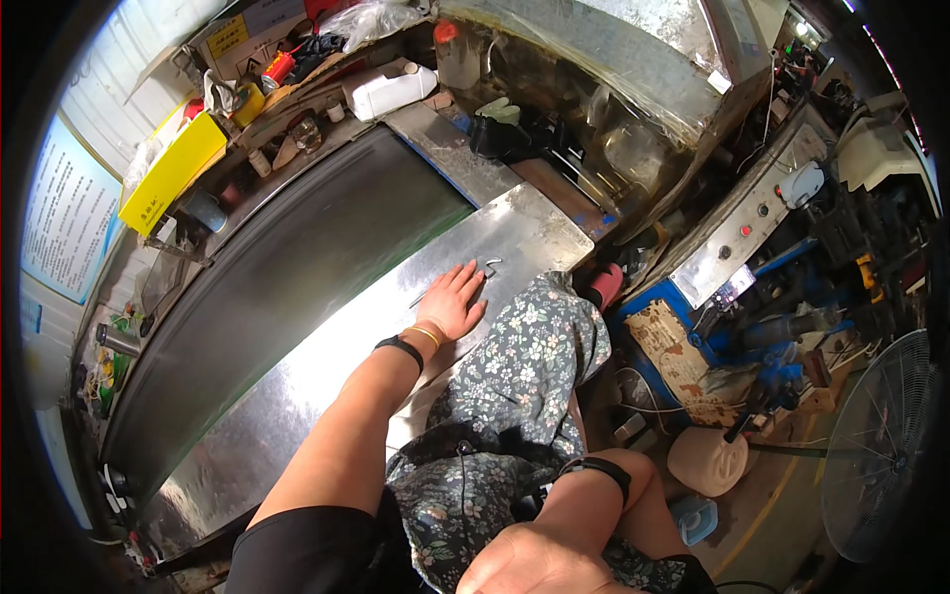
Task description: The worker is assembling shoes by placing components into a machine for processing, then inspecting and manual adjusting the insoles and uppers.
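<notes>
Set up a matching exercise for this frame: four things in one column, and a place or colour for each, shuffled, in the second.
Things:
1. left hand
2. right hand
3. yellow box
4. white jug

Places:
A. lying on its side on the cluttered bench at the top
B. flat on the shiny metal sheet, beside a small bent metal piece
C. at the far left end of the bench, near the wall poster
D. low in the picture, over the floral garment

Pairs: 1-B, 2-D, 3-C, 4-A

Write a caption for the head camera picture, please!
Left hand flat on a shiny metal table, beside a small metal hook.
</notes>
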Tool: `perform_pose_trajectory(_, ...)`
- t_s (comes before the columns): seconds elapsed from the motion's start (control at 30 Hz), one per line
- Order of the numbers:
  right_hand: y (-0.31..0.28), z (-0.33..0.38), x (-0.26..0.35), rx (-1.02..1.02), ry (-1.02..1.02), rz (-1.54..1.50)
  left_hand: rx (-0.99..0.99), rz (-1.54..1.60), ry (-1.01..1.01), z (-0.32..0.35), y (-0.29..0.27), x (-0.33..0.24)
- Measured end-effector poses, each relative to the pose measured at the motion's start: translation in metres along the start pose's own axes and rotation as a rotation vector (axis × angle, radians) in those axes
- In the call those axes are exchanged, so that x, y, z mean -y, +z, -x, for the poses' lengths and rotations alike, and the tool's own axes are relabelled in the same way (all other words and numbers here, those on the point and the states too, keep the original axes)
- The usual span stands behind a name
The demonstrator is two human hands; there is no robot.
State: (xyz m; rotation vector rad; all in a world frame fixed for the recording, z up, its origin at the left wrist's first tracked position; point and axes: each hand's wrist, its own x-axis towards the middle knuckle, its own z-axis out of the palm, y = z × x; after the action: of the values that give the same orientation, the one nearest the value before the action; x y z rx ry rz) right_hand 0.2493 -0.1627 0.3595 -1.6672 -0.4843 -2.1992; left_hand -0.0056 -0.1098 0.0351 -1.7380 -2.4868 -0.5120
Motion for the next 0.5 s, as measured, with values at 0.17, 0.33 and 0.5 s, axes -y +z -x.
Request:
perform_pose_trajectory(0.17,0.001,0.004,-0.002,-0.071,0.058,-0.063,-0.012,0.015,-0.002,0.003,-0.001,0.004)
perform_pose_trajectory(0.33,0.012,0.016,0.057,-0.053,0.509,1.076,-0.015,0.003,0.016,0.001,0.0,0.001)
perform_pose_trajectory(0.5,0.008,0.021,0.046,-0.186,0.354,0.677,-0.011,0.006,0.012,0.001,0.001,0.0)
